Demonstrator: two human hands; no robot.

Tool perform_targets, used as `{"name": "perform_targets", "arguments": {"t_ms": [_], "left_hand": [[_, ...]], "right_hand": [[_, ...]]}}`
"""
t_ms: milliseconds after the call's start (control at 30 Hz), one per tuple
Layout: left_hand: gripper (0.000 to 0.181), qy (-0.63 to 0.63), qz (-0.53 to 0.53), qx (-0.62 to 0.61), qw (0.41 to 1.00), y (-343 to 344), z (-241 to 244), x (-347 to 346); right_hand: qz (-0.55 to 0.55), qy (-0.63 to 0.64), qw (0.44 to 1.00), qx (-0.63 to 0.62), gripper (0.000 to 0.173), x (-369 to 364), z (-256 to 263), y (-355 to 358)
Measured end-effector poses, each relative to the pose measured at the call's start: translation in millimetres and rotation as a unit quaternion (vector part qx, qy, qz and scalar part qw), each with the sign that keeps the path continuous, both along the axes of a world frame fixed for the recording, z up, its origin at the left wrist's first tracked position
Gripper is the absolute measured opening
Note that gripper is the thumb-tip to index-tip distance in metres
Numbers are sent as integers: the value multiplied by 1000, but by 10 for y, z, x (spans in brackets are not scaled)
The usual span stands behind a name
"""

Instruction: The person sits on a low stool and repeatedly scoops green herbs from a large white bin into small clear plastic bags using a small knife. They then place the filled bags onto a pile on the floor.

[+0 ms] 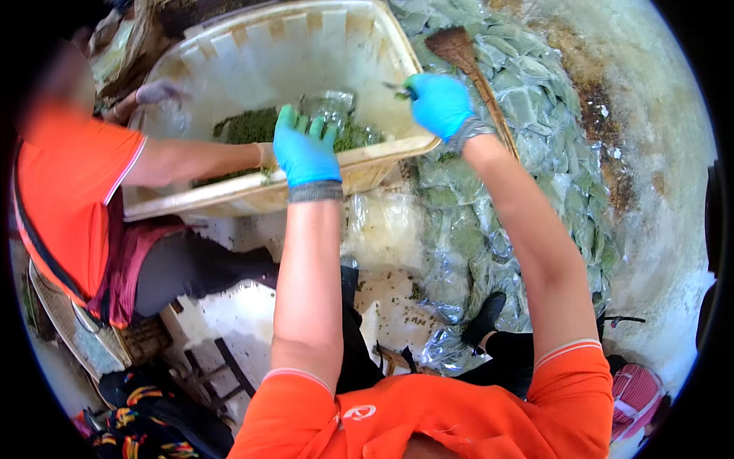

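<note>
My left hand (307, 152), in a blue glove with green-stained fingertips, reaches over the near rim of a large off-white plastic tub (229, 195). Its fingers are spread, and I see nothing gripped in them. Just beyond them, a clear plastic bag (335, 103) lies over loose green plant material (246, 126) in the tub. My right hand (441, 103), gloved the same way, is closed around a small tool (395, 87) with a metal tip above the tub's right rim. The fist hides most of that tool.
A co-worker in an orange shirt (69, 195) leans in from the left, one arm (200, 158) inside the tub. Flat, green-filled plastic bags (533, 86) are heaped on the right, a brown broom (476, 74) on them. A dark stool-like frame (221, 367) lies at lower left.
</note>
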State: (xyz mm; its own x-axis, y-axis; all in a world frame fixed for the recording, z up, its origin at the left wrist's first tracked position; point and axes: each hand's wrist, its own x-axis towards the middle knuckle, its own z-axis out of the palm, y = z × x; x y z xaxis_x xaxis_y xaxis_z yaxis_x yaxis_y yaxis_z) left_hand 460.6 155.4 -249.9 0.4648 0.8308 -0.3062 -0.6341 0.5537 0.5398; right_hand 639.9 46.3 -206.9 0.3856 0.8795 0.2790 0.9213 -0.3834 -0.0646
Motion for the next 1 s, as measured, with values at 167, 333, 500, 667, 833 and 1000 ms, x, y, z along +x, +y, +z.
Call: {"name": "perform_targets", "arguments": {"t_ms": [167, 333, 500, 667, 833, 1000], "left_hand": [[63, 27, 14, 28, 999, -62, 48, 22], [62, 29, 4, 32, 999, -142, -13, 141], [60, 56, -32, 64, 996, -153, 32, 207], [46, 160, -52, 98, 981, -125, -131, 316], [47, 163, -57, 100, 980, -180, -45, 331], [57, 79, -121, 13, 989, -53, 37, 250]], "right_hand": [[51, -65, 990, 113, 19, -90, 120, -354], [35, -99, 994, 32, 21, 44, 68, -558], [6, -32, 995, 89, 20, 32, -39, -815], [66, -67, 986, 141, 30, -132, 31, -978], [155, -64, 953, 251, 39, -344, 518, -1020], [132, 132, 903, 388, 28, -473, 943, -984]]}}
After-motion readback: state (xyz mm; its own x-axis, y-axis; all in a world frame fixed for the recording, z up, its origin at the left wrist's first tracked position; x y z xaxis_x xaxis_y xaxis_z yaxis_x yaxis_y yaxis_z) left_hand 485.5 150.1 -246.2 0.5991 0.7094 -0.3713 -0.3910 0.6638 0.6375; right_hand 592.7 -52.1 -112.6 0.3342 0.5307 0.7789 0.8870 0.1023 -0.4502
